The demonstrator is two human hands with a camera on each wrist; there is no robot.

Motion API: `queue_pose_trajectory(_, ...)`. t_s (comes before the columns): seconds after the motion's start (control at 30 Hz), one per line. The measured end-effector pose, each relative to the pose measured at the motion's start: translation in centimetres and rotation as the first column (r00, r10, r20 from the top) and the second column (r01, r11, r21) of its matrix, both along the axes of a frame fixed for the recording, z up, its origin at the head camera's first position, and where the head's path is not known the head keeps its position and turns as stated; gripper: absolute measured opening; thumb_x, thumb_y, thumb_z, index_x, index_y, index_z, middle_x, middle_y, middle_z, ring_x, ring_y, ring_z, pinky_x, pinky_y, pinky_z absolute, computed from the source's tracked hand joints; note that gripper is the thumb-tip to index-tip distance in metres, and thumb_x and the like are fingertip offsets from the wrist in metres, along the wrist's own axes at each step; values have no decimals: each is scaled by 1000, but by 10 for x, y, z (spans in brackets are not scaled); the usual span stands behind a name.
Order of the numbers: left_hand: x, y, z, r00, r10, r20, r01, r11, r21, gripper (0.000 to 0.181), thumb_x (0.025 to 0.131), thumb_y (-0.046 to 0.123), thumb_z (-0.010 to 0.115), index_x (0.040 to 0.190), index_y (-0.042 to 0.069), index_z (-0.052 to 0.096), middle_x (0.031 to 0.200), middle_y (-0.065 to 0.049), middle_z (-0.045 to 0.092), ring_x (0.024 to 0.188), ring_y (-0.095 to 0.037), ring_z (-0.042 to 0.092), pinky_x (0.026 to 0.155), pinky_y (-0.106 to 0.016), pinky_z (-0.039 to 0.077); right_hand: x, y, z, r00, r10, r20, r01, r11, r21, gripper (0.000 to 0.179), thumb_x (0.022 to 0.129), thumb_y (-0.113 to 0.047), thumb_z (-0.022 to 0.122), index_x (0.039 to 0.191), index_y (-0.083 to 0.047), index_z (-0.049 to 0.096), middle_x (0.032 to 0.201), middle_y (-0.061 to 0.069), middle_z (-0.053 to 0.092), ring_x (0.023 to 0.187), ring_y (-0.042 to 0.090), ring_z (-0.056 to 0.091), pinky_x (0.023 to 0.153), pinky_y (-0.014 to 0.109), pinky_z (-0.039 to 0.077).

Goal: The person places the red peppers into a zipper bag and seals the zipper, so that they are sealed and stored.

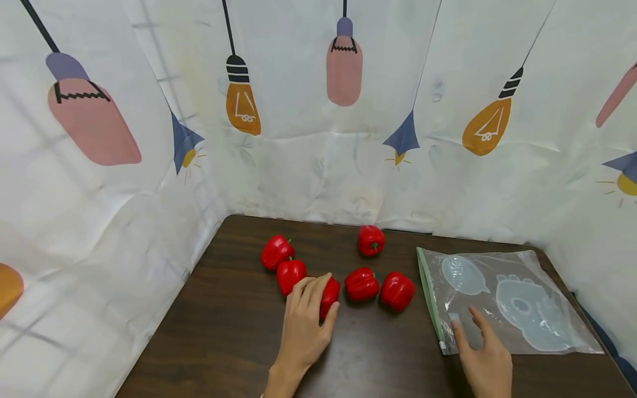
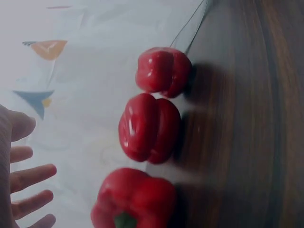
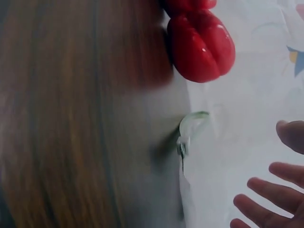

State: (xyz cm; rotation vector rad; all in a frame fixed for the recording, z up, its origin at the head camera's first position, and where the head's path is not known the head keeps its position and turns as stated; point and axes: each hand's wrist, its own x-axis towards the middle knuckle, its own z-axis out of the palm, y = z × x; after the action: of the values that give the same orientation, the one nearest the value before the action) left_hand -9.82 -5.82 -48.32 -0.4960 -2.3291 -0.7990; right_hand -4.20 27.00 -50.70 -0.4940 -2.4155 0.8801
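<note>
My left hand is over the table, fingers extended beside a red bell pepper that it partly hides in the head view. In the left wrist view, the spread fingers have nothing between them, with peppers beyond. More red peppers lie around: two touching at the left, two to the right and one farther back. My right hand hovers by the near edge of a clear zip bag, thumb and fingers apart, holding nothing.
The bag lies flat at the table's right side, its green zip edge facing the peppers and pale cartoon shapes printed on it. A white cloth with lamp drawings hangs behind the dark wooden table.
</note>
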Motion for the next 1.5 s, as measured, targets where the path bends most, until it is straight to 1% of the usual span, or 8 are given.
queue_pose_trajectory(0.1,-4,8,2,1000,-26,-14,26,999,-24,55,93,25,73,145,13,59,137,-3,67,127,-28,54,105,-48,48,-4,1,-5,1000,7,-20,-7,1000,-18,52,94,-21,78,140,-4,63,129,32,68,116,58,61,90,67,46)
queue_pose_trajectory(0.2,-7,16,4,999,-48,-23,47,997,-53,55,94,26,73,145,12,58,139,-3,66,129,-30,55,108,-49,46,-8,-1,-9,1000,18,0,-18,999,-36,51,95,-21,77,141,-4,62,131,32,66,120,56,60,93,68,46)
queue_pose_trajectory(0.43,-15,34,8,996,-83,-41,78,990,-116,58,94,29,72,146,11,57,140,-3,65,132,-32,54,107,-52,45,-15,-7,-14,999,38,-11,-39,998,-48,51,92,-16,79,139,-2,63,128,33,66,119,53,60,93,69,45)
queue_pose_trajectory(0.63,-21,53,11,996,-92,10,92,976,-199,63,95,36,72,150,12,52,142,-4,62,135,-35,51,110,-55,43,-18,-6,-18,996,84,-18,-85,995,-49,52,89,-9,80,137,2,62,128,34,65,118,51,60,95,66,44)
queue_pose_trajectory(0.73,-23,64,12,996,-76,47,85,960,-266,67,96,43,70,153,13,48,144,-5,60,139,-35,47,112,-57,42,-19,-4,-20,995,97,-20,-97,995,-37,53,87,-7,82,135,3,63,129,34,65,117,51,59,96,64,44)
queue_pose_trajectory(0.9,-27,79,13,997,-44,61,63,929,-365,71,97,50,66,155,14,46,146,-7,60,142,-36,45,113,-60,42,-22,-1,-25,992,120,-32,-120,993,-4,55,83,-6,84,133,6,63,128,36,64,116,55,59,97,63,44)
queue_pose_trajectory(1.3,-33,112,7,998,-41,41,57,856,-514,70,97,59,61,154,21,47,143,-2,62,138,-30,49,113,-60,42,-19,3,-31,987,99,128,-107,993,55,64,82,-20,88,137,0,61,132,34,59,116,58,51,93,68,41)
queue_pose_trajectory(1.5,-38,124,2,997,-42,63,70,834,-548,65,98,57,60,153,23,49,141,1,63,130,-23,56,112,-56,44,-18,2,-32,985,98,143,-114,988,108,56,82,-17,84,132,-1,64,132,33,61,117,61,50,94,70,40)
